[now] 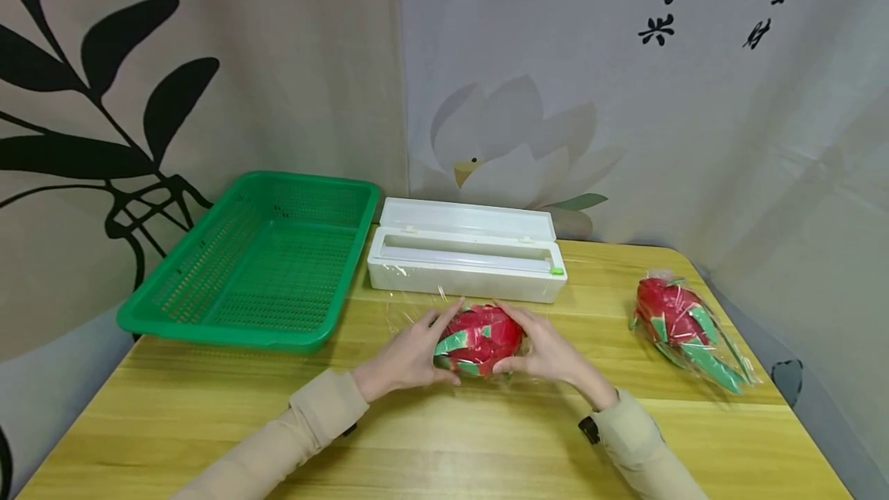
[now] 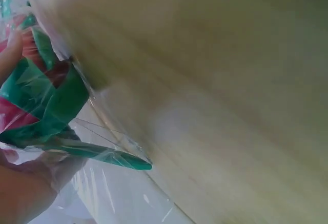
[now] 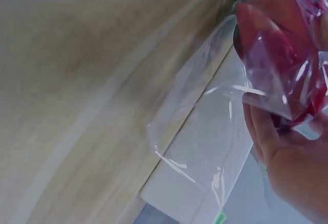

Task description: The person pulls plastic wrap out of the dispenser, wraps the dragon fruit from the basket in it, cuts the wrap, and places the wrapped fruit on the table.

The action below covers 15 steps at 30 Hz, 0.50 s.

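A red dragon fruit (image 1: 479,339) with green scales is held between both hands at the middle of the table, in front of the white box. Clear plastic film covers it, and loose film sticks out past the hands in both wrist views. My left hand (image 1: 411,353) grips its left side, thumb toward me and fingers at the far side. On the opposite side my right hand (image 1: 545,347) curves round it. In the left wrist view a long green scale (image 2: 110,156) shows under the film. The right wrist view shows film (image 3: 189,126) hanging beside the fruit.
Just behind the hands stands a white cling film dispenser (image 1: 465,281) with its lid (image 1: 468,218) raised. A green plastic basket (image 1: 316,336) sits at the back left. Another dragon fruit (image 1: 684,319) in film lies on the wooden table (image 1: 444,454) near the right edge.
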Motion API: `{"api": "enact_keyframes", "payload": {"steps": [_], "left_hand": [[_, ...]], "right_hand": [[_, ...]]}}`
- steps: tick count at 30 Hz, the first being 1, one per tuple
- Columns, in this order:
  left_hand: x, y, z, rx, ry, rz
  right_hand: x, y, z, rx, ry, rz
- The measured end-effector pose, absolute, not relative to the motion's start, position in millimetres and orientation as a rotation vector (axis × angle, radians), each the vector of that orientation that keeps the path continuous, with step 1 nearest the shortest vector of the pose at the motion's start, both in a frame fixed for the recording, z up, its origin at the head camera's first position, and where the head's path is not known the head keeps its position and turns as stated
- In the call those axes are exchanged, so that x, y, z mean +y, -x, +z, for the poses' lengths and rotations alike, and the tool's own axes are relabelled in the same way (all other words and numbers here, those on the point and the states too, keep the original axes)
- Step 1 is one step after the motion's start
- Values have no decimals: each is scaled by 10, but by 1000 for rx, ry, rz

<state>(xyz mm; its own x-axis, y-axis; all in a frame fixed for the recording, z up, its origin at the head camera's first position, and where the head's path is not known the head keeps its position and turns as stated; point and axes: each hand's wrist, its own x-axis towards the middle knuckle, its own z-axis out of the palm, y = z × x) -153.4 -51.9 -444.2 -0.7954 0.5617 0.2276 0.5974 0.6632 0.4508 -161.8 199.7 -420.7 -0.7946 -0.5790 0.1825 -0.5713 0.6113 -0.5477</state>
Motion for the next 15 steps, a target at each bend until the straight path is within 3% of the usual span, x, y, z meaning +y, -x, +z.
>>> {"api": "enact_keyframes", "payload": {"steps": [15], "left_hand": [[-479,1717,-4390,-2795,974,-809]], "right_hand": [[2082,1808,-4264,2601,766,-1169]]}}
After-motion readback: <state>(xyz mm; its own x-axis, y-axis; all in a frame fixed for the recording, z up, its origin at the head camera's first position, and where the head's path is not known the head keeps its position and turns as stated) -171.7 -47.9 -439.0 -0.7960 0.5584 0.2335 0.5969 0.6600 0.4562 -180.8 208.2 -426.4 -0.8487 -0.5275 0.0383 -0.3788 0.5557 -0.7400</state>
